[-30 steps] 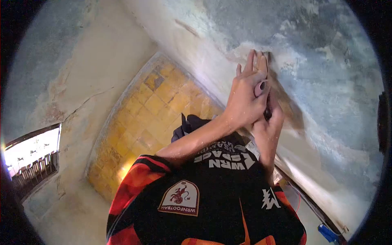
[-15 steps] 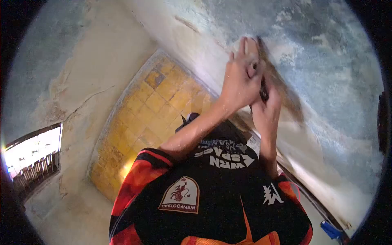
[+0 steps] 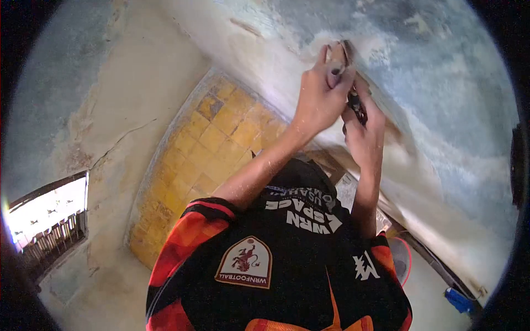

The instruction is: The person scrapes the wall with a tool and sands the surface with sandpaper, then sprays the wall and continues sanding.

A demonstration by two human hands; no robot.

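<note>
Left hand [image 3: 320,98] closes around the front of a dark hand tool [image 3: 358,106], its forearm slanting up and across; the right hand [image 3: 370,122] wraps the rear, forearm nearly upright. The tool sits between both hands, beside the patchy wall [image 3: 447,88]; contact is unclear. Yellow floor tiles [image 3: 212,135] lie beyond the left forearm.
</note>
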